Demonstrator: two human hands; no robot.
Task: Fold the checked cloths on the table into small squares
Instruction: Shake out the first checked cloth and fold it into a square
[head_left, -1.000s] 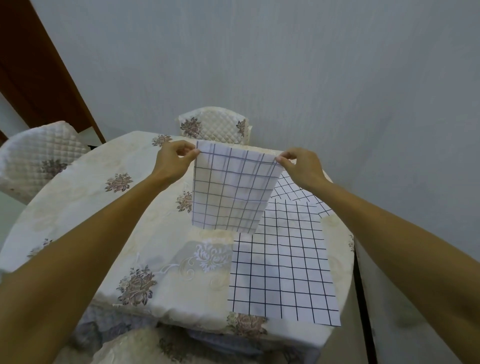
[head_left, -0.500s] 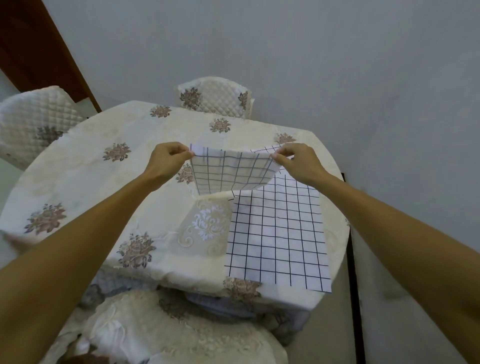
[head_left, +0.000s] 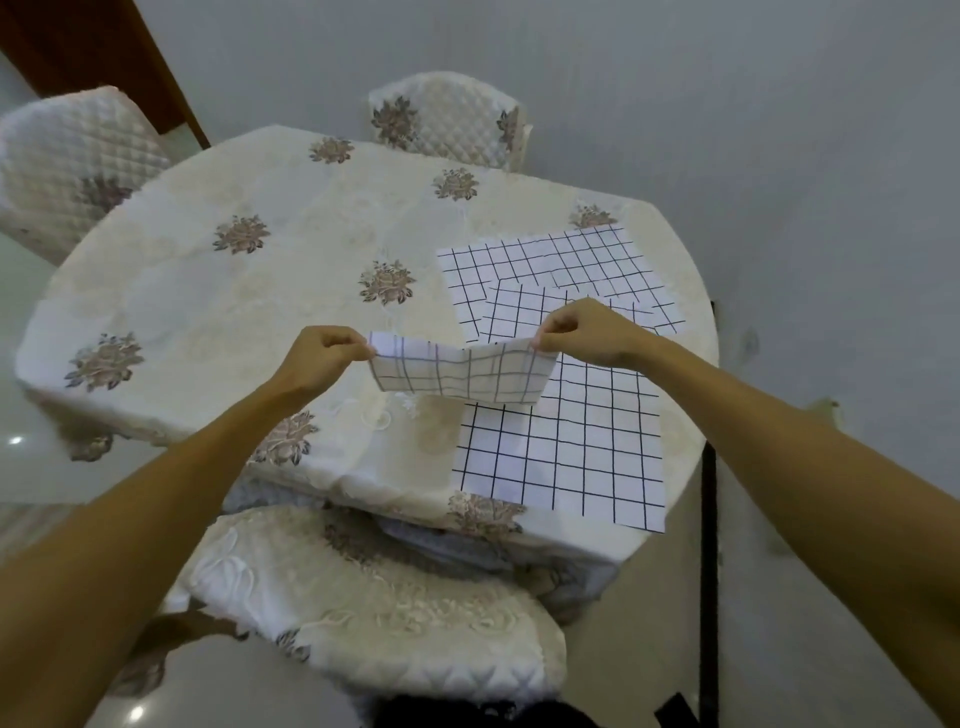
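Note:
A white checked cloth (head_left: 460, 374) hangs folded between my two hands just above the table. My left hand (head_left: 324, 358) pinches its upper left corner. Its upper right corner is pinched by my right hand (head_left: 587, 332). Under it, a second checked cloth (head_left: 563, 452) lies flat near the table's front right edge. A third checked cloth (head_left: 550, 270) lies spread farther back on the right, partly behind my right hand.
The round table (head_left: 234, 312) wears a cream cloth with flower motifs. Quilted chairs stand at the far side (head_left: 447, 122), at the far left (head_left: 72, 166) and right below me (head_left: 374, 608). A grey wall runs close along the table's right side.
My hands have lowered the held cloth toward the table and nearer to me. It now hangs much shorter than before. The view has tipped down, showing more of the table.

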